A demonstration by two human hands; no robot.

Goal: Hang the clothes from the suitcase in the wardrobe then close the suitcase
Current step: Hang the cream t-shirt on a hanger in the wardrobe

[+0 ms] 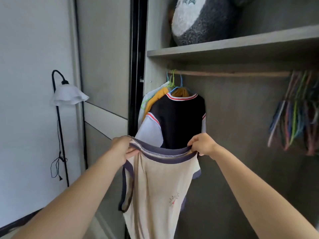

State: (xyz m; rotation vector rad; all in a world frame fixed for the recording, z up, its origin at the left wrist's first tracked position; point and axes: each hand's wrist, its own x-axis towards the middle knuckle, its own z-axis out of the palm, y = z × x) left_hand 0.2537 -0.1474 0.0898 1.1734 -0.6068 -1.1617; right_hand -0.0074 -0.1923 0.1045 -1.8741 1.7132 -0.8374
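Observation:
I hold up a cream T-shirt (155, 187) with dark blue trim in front of the open wardrobe. My left hand (123, 149) grips the left side of its neckline and my right hand (202, 144) grips the right side, stretching the collar between them. Behind it a black and white shirt (177, 121) with red-striped collar hangs on a blue hanger from the wooden rail (233, 74), with a yellow garment (155, 99) and a white one beside it at the rail's left end. The suitcase is out of view.
A bunch of empty coloured hangers (296, 114) hangs at the rail's right end. A grey and white plush toy (203, 19) lies on the shelf (224, 47) above. A floor lamp (67, 95) stands by the wall on the left, beside the sliding door (103, 66).

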